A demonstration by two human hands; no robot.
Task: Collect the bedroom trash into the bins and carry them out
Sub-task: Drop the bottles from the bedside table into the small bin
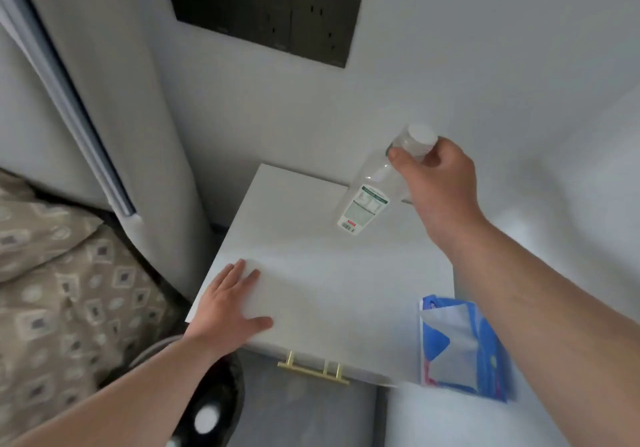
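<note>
A clear plastic bottle (370,197) with a white cap and a green-and-white label hangs tilted just above the back right of the white nightstand (322,273). My right hand (440,183) grips it by the neck, just under the cap. My left hand (228,304) lies flat with fingers spread on the nightstand's front left corner. Below the left forearm sits a bin with a black bag liner (221,398), with something white inside it; most of the bin is hidden by my arm.
A blue-and-white tissue pack (457,342) lies on the nightstand's front right corner. A gold drawer handle (313,370) juts from the front. A bed with a patterned beige pillow (52,290) is on the left. A dark socket panel (263,10) sits on the wall.
</note>
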